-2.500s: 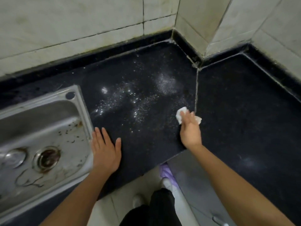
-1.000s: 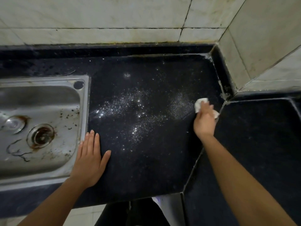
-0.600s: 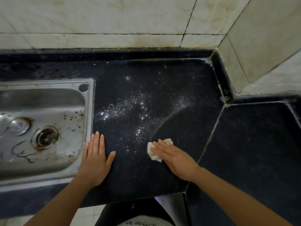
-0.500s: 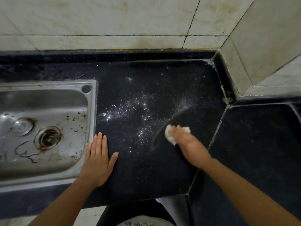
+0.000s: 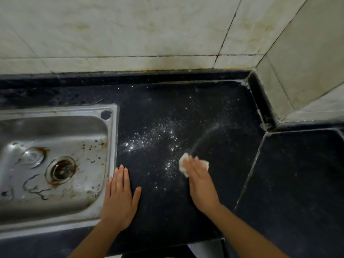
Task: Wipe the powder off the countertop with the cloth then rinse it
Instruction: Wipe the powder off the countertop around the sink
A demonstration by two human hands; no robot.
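The crumpled white cloth (image 5: 183,164) lies under the straight fingers of the right grip (image 5: 200,182), pressed onto the black speckled desk (image 5: 186,218). Its long axis runs left to right, and both ends poke out. Fine white powder (image 5: 154,135) lies scattered just to its left. The left grip (image 5: 119,200) rests flat and open-fingered beside the steel sink (image 5: 112,146).

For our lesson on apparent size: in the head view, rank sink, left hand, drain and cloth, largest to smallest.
sink
left hand
drain and cloth: alike; right hand hides part of the cloth.

Two hands (image 5: 119,200) (image 5: 202,187), one cloth (image 5: 183,162), one sink (image 5: 55,110)
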